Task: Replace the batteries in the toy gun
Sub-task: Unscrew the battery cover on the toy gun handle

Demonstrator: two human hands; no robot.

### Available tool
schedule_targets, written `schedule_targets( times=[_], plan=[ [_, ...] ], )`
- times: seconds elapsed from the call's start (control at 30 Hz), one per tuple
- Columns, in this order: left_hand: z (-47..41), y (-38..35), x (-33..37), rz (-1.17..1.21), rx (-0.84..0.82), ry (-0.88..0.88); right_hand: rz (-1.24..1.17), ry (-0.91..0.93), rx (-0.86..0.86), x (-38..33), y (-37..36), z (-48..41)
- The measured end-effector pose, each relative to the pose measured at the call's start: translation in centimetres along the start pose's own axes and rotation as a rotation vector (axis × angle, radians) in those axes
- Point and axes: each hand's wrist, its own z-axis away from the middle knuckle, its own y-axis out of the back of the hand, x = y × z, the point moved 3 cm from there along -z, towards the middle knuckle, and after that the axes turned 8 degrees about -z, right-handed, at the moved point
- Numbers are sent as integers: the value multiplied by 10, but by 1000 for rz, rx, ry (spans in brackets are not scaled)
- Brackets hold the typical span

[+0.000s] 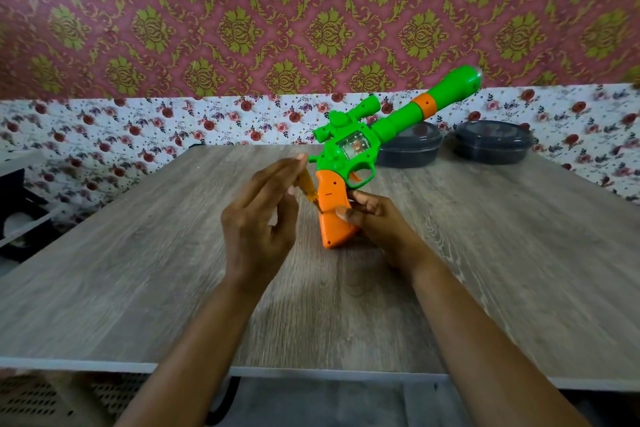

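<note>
Right hand [375, 220] fingers wrap the toy gun [349, 149] grip — barrel toward one o'clock; left hand [258, 218] fingers pinch a screwdriver [308, 188].

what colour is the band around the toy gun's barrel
Orange band on the green toy gun; clearest in the head view.

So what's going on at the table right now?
A person is working on the toy gun. The right grip holds its orange handle, butt end apparently on the table, barrel tilted up and away. The left grip holds a yellow screwdriver with its tip against the handle's side. The handle looks closed, and no batteries are in view. Two dark lidded tubs sit at the back.
</note>
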Motion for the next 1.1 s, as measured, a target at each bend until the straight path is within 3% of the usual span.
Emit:
schedule_targets(
  times=[0.27, 0.43, 0.73, 1.1],
  plan=[
    [2, 1, -8, 17, 69, 61, -45, -6, -5, 0, -1, 1],
    [3, 1, -9, 174, 58, 162, -48, -13, -12, 2, -1, 0],
    [2, 1, 0, 22, 5, -5, -30, 4, -2, 1, 0, 0],
    [2, 2, -9, 99, 82, 109, -38, -12, 0, 2, -1, 0]
  ],
)
